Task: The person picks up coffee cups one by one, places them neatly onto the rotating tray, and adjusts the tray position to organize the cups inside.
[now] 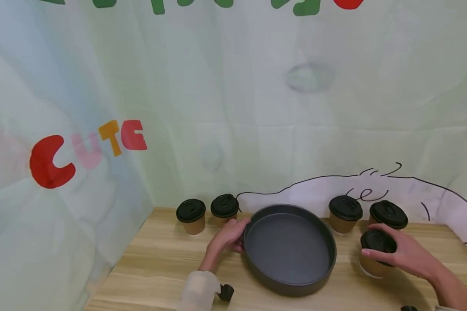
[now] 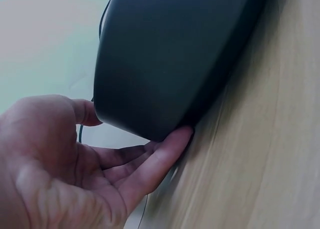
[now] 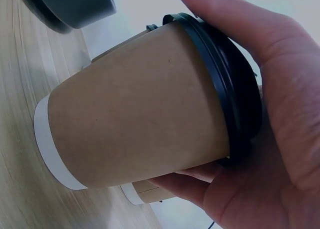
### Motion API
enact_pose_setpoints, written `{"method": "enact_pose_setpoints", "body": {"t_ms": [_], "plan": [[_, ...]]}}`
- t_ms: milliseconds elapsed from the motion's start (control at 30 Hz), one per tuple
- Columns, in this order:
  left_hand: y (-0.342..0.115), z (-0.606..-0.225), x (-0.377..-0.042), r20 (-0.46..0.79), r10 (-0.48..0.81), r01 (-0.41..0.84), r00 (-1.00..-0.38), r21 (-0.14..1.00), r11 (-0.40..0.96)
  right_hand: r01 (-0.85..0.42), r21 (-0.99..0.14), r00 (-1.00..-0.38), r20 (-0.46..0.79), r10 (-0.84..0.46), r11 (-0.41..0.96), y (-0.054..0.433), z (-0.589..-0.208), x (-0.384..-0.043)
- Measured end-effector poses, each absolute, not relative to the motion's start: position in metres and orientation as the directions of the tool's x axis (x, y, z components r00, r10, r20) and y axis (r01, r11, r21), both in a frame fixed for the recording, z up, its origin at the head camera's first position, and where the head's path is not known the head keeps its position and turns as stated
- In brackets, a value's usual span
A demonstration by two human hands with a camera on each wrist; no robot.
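My left hand (image 1: 228, 235) grips the left side of a round, dark grey cake pan (image 1: 289, 250). In the left wrist view the thumb touches the pan's upper rim and the fingers (image 2: 150, 171) reach under its bottom edge. At the right, my right hand (image 1: 412, 255) holds a brown paper coffee cup (image 3: 135, 109) around its black lid (image 1: 376, 241). The thumb lies on one side of that lid, the other fingers on the opposite side. A white band shows at the cup's base in the right wrist view.
Two lidded cups stand behind the pan's left side, one outer (image 1: 193, 225) and one inner (image 1: 224, 206). Two more, one nearer the pan (image 1: 342, 223) and one farther right (image 1: 388, 214), stand behind the right hand. A printed curtain (image 1: 233, 108) hangs along the wooden table's (image 1: 151, 259) back edge.
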State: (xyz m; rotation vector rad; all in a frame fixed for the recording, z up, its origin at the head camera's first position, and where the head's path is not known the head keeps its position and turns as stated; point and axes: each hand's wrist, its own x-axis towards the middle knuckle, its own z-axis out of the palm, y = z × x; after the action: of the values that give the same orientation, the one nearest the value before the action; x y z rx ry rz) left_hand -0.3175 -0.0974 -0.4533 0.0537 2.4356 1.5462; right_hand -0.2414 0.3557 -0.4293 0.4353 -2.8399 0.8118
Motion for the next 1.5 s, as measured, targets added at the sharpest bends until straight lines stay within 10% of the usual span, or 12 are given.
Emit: {"method": "enact_pose_setpoints", "body": {"t_ms": [1500], "plan": [[-0.104, -0.457, -0.305, -0.164, 0.182, -0.097, -0.97, 0.94, 0.328, -0.381, -0.564, -0.925, 0.233, -0.301, 0.733, 0.341, -0.427, -0.236]]}}
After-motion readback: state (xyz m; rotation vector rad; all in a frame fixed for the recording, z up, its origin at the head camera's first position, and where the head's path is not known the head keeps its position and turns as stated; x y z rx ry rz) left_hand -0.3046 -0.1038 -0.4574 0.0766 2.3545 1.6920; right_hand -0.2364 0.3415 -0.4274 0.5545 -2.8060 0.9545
